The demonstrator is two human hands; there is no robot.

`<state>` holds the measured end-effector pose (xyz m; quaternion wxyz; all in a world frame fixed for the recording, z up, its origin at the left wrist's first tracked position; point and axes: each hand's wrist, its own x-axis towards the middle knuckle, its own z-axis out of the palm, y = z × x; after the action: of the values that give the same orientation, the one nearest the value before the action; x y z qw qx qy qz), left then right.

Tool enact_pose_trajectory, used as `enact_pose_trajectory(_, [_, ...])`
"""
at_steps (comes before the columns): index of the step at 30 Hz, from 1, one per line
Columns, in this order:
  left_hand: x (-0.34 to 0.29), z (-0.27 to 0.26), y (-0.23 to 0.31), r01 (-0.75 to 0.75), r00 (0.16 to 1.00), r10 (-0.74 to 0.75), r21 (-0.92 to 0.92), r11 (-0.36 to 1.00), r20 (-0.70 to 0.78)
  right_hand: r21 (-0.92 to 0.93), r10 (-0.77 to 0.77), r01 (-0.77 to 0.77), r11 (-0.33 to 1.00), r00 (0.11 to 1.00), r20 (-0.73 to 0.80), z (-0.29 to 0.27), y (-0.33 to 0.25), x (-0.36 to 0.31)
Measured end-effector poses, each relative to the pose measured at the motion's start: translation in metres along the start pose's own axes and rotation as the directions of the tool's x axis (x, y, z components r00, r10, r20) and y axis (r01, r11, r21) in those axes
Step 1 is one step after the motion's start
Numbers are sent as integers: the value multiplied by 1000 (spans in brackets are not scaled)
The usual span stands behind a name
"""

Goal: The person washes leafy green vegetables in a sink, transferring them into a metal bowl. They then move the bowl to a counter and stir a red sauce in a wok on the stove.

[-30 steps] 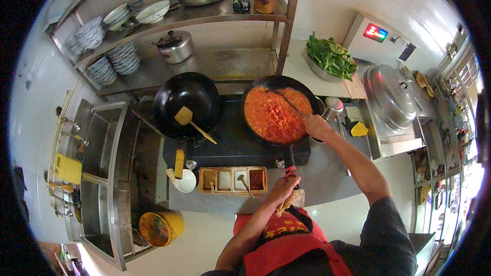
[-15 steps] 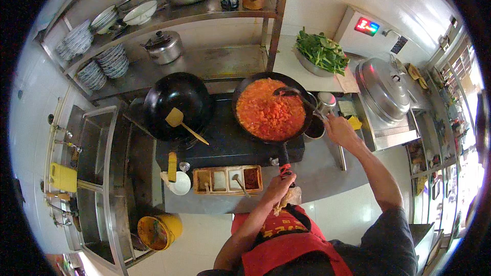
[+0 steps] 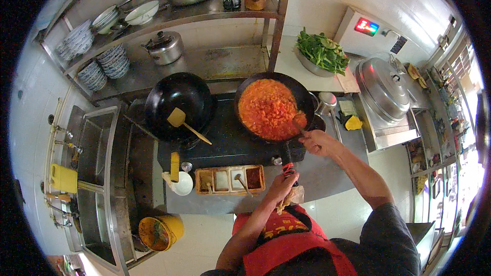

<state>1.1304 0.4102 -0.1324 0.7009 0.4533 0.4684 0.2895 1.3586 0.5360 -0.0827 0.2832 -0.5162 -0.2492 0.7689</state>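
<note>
Presently, left hand [image 3: 283, 184] fingers closed around the wok [image 3: 273, 106] handle, long axis toward 12 o'clock; right hand [image 3: 317, 142] grips a ladle [image 3: 299, 121] at the wok's 4 o'clock rim.

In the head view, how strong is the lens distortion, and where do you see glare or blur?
Head view: strong fisheye bending, so the shelf edges curve toward a black rim; daylight washes out the far right side; soft glare on the steel pot lid; the centre is sharp, with the wok of red sauce, left hand and right hand clear.
</note>
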Motion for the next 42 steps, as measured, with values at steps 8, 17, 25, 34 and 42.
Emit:
enact_pose_trajectory(8, [-4, 0, 6, 27, 999, -27, 12, 1000, 28, 323, 116, -103, 941, 993, -22, 38, -24, -27])
enact_pose_trajectory(17, [2, -1, 3, -25, 1000, 26, -26, 999, 13, -643, -293, 9, 765, 895, -336, 80, -65, -72])
enact_pose_trajectory(25, [3, 2, -4, -20, 1000, 20, -53, 998, 2, -989, -808, 60, -133, 572, 144, 14, -52, -23])
enact_pose_trajectory(34, [1, -2, 1, 10, 1000, -10, 2, 1000, 23, -947, -539, 322, 19, 801, 261, -48, -8, 53])
enact_pose_trajectory(42, [7, 4, -10, -1, 999, 2, -29, 1000, 33, 301, 211, -234, 924, 972, 108, 5, -35, 2])
